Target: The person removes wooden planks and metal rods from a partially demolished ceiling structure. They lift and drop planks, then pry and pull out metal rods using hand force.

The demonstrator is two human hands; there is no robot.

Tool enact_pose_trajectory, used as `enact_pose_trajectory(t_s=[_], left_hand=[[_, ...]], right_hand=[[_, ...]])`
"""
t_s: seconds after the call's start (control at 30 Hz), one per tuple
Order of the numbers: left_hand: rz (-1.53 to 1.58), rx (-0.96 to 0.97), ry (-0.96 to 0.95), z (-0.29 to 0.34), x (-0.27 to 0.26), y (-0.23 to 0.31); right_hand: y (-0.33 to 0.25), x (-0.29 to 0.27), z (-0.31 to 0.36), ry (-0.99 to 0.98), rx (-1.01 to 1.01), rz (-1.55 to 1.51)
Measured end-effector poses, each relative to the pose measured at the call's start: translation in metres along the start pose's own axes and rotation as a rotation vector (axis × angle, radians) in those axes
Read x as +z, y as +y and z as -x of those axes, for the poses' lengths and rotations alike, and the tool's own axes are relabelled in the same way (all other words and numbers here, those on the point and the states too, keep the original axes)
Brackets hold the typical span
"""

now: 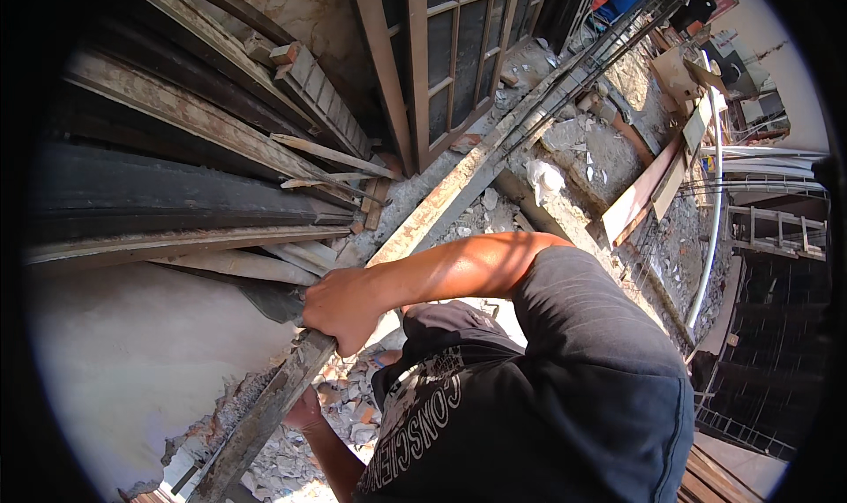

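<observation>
A weathered wooden beam [278, 410] slants up from the lower edge along the broken edge of a pale wall. My right hand [342, 309] is closed over its upper end, the bent arm crossing the middle of the view. Beside those knuckles a dark flat piece [275, 304] juts out; I cannot tell what it is. Lower down, my left hand [304, 410] grips the beam's right side, with its fingertips partly hidden behind the wood. My dark T-shirt covers much of the lower middle.
Long dark timbers [176, 185] lean at the left above the pale wall [159, 362]. A paned door frame [459, 53] stands behind. Broken masonry [357, 424] lies below my hands. Boards [648, 185] and white pipes [716, 203] lie at the right; another person [697, 9] is far off.
</observation>
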State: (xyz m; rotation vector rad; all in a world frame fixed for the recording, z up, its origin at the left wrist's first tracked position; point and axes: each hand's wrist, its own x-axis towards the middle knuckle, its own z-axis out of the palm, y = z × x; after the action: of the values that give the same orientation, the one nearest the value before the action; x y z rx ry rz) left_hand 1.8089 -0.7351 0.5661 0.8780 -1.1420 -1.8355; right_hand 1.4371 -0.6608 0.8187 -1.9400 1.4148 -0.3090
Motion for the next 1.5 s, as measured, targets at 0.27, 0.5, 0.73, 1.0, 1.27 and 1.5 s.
enact_pose_trajectory(t_s=[0.27, 0.5, 0.73, 1.0, 1.27, 1.5], left_hand=[[0.756, -0.165, 0.557, -0.004, 0.104, 0.094], [0.743, -0.033, 0.083, -0.007, 0.116, 0.123], [0.759, -0.020, -0.143, 0.003, 0.175, 0.181], [0.712, 0.075, -0.628, -0.005, 0.238, 0.251], [0.728, 0.293, -0.823, -0.019, 0.342, 0.324], [0.593, 0.373, -0.218, 0.001, 0.375, 0.333]], right_hand=[[-0.025, -0.050, 0.047, 0.249, -0.058, 0.019], [-0.046, -0.072, 0.080, 0.594, 0.006, 0.229], [-0.046, -0.069, 0.116, 1.092, 0.078, 0.382], [-0.054, -0.166, 0.140, 1.268, 0.160, 0.358], [-0.070, -0.260, 0.184, 1.448, 0.284, 0.325], [-0.072, -0.248, 0.187, 1.412, 0.246, 0.312]])
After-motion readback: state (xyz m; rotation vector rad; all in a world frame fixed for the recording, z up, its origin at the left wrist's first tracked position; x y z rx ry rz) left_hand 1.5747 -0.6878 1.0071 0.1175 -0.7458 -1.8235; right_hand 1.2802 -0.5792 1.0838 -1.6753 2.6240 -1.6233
